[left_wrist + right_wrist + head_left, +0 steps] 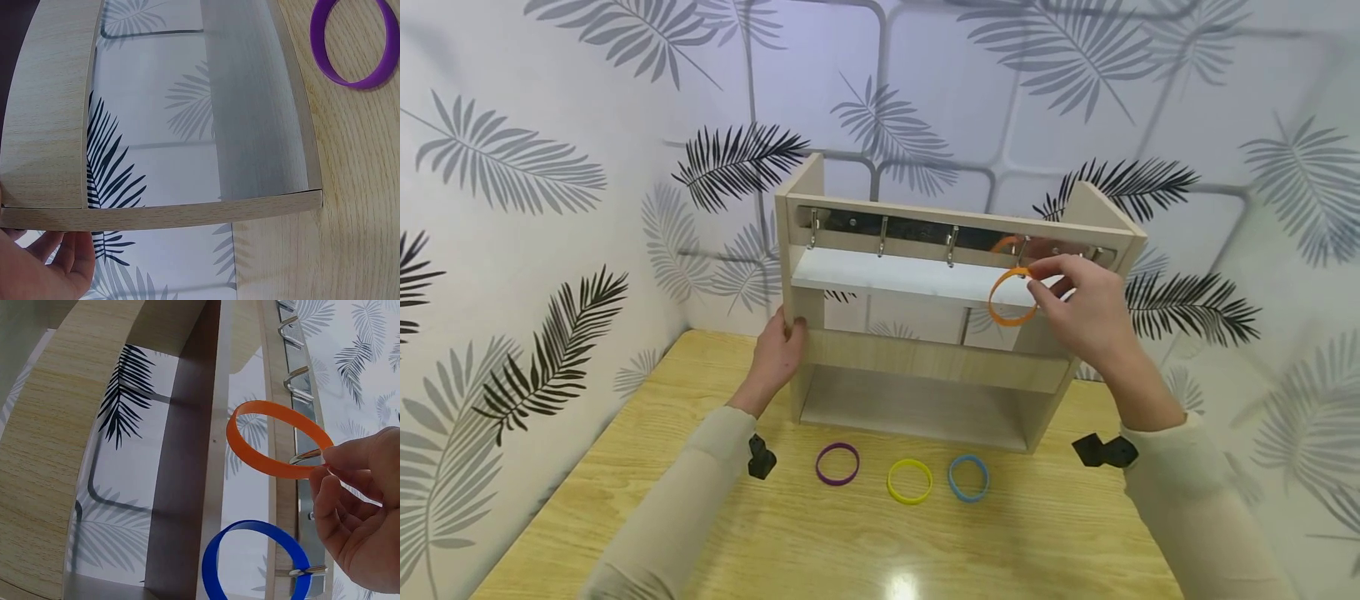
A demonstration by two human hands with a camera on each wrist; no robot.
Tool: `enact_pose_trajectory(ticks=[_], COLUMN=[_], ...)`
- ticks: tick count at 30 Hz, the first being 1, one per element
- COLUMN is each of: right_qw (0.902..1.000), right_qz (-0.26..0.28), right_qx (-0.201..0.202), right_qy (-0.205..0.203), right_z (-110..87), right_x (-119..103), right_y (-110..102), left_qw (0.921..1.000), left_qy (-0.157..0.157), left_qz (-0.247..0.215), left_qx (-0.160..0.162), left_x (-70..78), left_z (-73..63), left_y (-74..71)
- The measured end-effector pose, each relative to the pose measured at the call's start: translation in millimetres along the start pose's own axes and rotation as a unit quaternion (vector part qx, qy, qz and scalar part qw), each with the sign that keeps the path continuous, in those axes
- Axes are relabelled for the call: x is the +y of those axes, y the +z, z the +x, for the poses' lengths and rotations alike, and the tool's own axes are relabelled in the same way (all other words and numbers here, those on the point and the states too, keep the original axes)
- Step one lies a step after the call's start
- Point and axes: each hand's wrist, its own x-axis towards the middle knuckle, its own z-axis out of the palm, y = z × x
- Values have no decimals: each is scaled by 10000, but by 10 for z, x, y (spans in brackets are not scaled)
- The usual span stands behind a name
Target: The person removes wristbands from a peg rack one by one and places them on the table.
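Right hand [1086,312]: pinching orange wristband [250,455], nearer; loop extends leftward, beside hook [303,457]; whether threaded, unclear.
Left hand [778,354]: farther, gripping shelf unit's left side panel [786,275].

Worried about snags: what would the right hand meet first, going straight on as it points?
Likely the curved silver metal hook by the orange ring-shaped band the right hand pinches, though depth is unclear.

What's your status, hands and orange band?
Left hand gripping side of shelf. Right hand pinching orange band at a hook; can't tell if looped over. Blue band on next hook, nothing evident blocking.
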Motion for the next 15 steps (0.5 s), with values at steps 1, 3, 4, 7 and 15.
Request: enact_pose_trajectory(ticks=[1, 3, 4, 7, 15], right_qw=[10000, 9998, 9995, 9984, 9962], right_qz=[20, 44, 71, 136, 133], right_qx=[22, 89, 138, 213, 135], right_qy=[-50, -194, -288, -509, -847], right_z=[-9, -31, -45, -101, -279], right_x=[-8, -19, -25, -49, -80], right_y=[-8, -18, -21, -38, -52], left_qw=[10000, 10000, 10000, 10000, 10000], left_qy=[-8, -14, -5, 23, 7], left_qz=[-1, -5, -3, -2, -1], left_qx=[-1, 3, 5, -2, -5], left_x=[-3, -3, -5, -2, 16], left_z=[0, -2, -2, -4, -14], left_y=[1, 0, 0, 0, 4])
